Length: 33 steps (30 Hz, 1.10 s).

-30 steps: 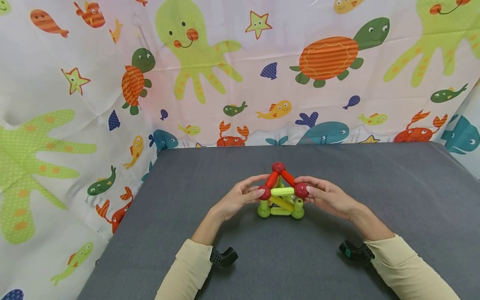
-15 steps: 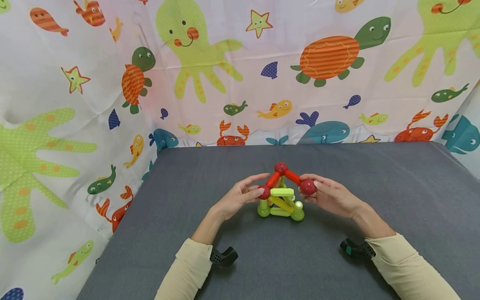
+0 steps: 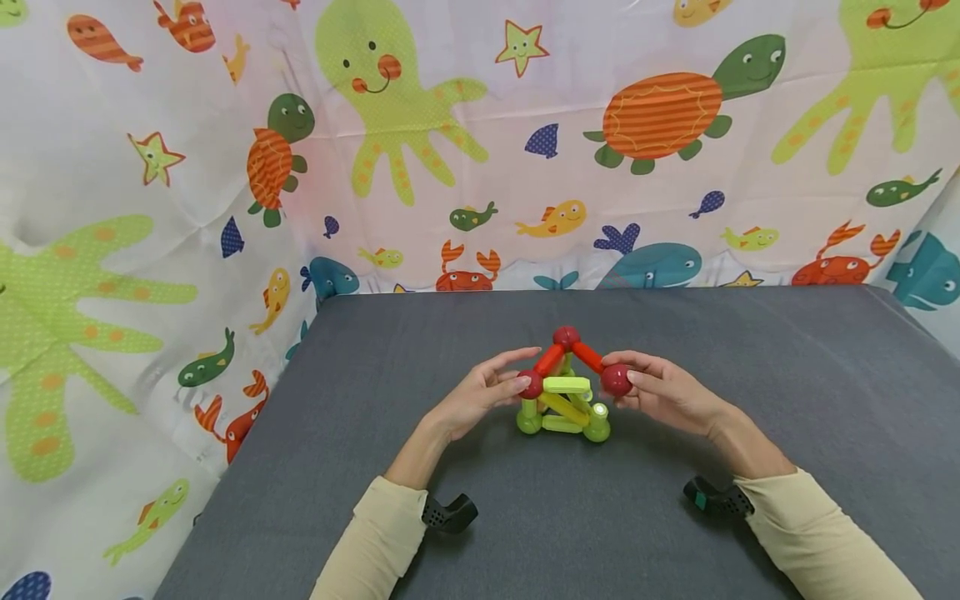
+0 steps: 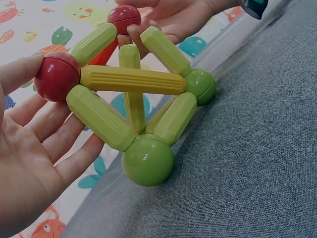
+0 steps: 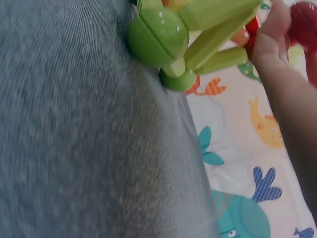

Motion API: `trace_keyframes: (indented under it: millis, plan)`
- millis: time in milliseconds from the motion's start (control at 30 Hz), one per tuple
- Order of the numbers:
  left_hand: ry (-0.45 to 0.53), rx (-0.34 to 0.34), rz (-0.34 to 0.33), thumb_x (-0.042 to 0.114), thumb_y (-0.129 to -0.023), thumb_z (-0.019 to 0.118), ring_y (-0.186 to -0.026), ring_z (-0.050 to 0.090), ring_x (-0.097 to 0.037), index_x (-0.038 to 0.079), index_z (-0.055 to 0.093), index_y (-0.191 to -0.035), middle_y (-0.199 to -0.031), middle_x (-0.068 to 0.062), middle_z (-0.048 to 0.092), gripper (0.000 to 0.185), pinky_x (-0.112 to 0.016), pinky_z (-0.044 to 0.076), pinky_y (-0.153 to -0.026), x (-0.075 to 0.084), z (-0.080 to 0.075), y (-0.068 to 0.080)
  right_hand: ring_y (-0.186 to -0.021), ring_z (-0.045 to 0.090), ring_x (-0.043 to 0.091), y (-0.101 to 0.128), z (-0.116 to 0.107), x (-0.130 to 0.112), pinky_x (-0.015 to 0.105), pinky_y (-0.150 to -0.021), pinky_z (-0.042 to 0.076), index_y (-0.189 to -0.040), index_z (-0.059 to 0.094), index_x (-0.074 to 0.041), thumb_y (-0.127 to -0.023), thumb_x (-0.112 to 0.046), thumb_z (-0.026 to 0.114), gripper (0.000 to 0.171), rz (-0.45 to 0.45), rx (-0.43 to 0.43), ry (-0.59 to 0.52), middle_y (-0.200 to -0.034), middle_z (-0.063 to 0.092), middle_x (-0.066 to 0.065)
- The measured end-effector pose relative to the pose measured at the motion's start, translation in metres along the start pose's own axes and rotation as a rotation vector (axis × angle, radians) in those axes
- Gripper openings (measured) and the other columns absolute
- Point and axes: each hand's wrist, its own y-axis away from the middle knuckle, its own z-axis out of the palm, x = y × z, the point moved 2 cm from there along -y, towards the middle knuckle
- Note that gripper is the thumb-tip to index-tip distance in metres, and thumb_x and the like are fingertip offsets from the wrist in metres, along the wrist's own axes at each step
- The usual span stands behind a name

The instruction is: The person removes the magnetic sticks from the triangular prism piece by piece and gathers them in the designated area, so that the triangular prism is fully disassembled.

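A ball-and-stick model stands on the table, green balls at its base. My left hand pinches its left red ball, thumb in front. From that ball run a yellow rod and a light-green rod whose right end is free. My right hand pinches another red ball, apart from the light-green rod and the bare-topped upright rod. A red rod links it to the rear red ball. Some right fingers are hidden behind the ball.
The grey cloth-covered table reaches back to a hanging sheet printed with sea animals. Black wrist cameras sit at both cuffs.
The right hand has drawn its red ball rightward off the light-green rod and upright rod, swinging the red rod outward. The rear red ball has shifted slightly right; the left hand stays nearly still.
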Motion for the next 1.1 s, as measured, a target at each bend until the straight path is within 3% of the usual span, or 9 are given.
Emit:
trace_keyframes:
  millis: [200,800,1100]
  plan:
    - [0.009,-0.006,0.021,0.016,-0.098,0.056,-0.107,0.059,-0.019,0.002,0.034,-0.146,-0.132,-0.021,0.051,0.055,-0.047,0.041,-0.098,-0.001,0.000,-0.001,-0.104,0.060,0.022,-0.001,0.002,0.000,0.026,-0.083,0.048,-0.124,0.060,-0.010,-0.102,0.000,0.035,0.034,0.007,0.094,0.093,-0.120,0.056,0.010]
    - [0.014,0.010,0.012,0.017,-0.097,0.057,-0.108,0.058,-0.020,0.006,0.038,-0.145,-0.131,-0.021,0.053,0.052,-0.047,0.041,-0.098,-0.003,-0.001,-0.001,-0.114,0.056,0.025,0.005,-0.005,-0.006,0.033,-0.094,0.044,-0.133,0.049,-0.008,-0.104,-0.005,0.030,0.035,-0.008,-0.067,0.008,-0.134,0.053,0.014]
    - [0.007,0.023,-0.007,0.016,-0.097,0.057,-0.105,0.059,-0.019,0.007,0.039,-0.145,-0.127,-0.018,0.057,0.052,-0.042,0.043,-0.096,-0.003,0.000,-0.001,-0.106,0.058,0.020,0.012,-0.015,-0.009,0.032,-0.093,0.045,-0.125,0.056,-0.008,-0.104,-0.011,0.034,0.030,-0.038,-0.017,-0.037,-0.122,0.058,0.008]
